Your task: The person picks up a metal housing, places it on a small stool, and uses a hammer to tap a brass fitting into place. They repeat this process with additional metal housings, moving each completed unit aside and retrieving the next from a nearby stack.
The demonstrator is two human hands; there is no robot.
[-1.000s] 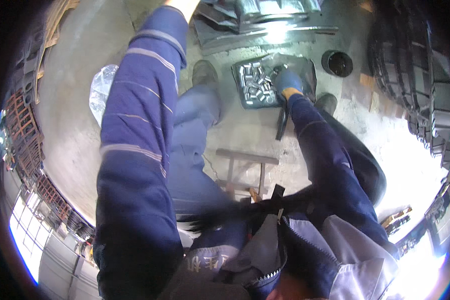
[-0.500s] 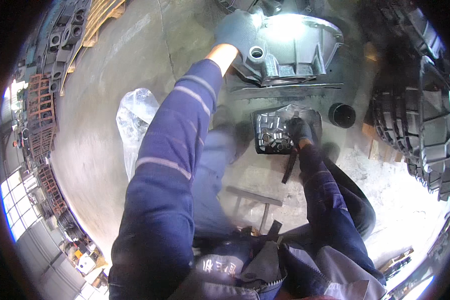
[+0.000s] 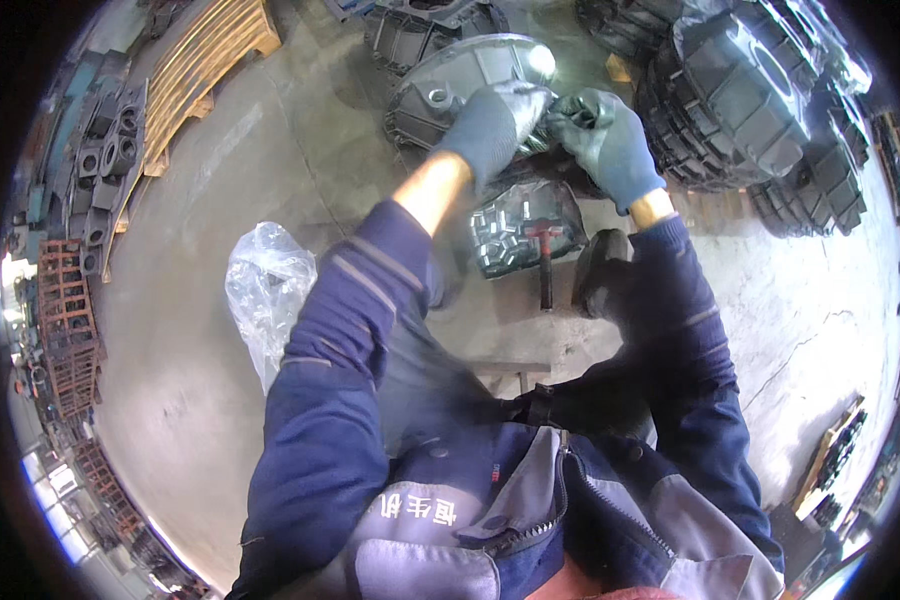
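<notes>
A large grey ribbed metal casting (image 3: 480, 65) with a round hole in its side stands on the floor ahead. In front of its right end my two grey-gloved hands come close together. My left hand (image 3: 495, 125) has its fingers bent and pressed together at the casting's edge. Beside it, my right hand (image 3: 605, 140) is closed in a pinch. Whatever the fingertips hold is too small and hidden to name. Nearer to me sits a black tray (image 3: 490, 268) of small shiny metal sleeves (image 3: 500, 225). A hammer (image 3: 545, 265) with a dark handle lies head-first on the tray.
Several ribbed black castings (image 3: 730, 90) are stacked to the right. A clear plastic bag (image 3: 265, 290) lies on the floor at left. Beyond it are a wooden pallet (image 3: 215, 60) and metal parts (image 3: 95, 165). Another casting (image 3: 435, 25) stands behind the first.
My right hand has left the tray and moved up to the casting, next to my left hand. The hammer's head now shows on the tray. The whole view has shifted.
</notes>
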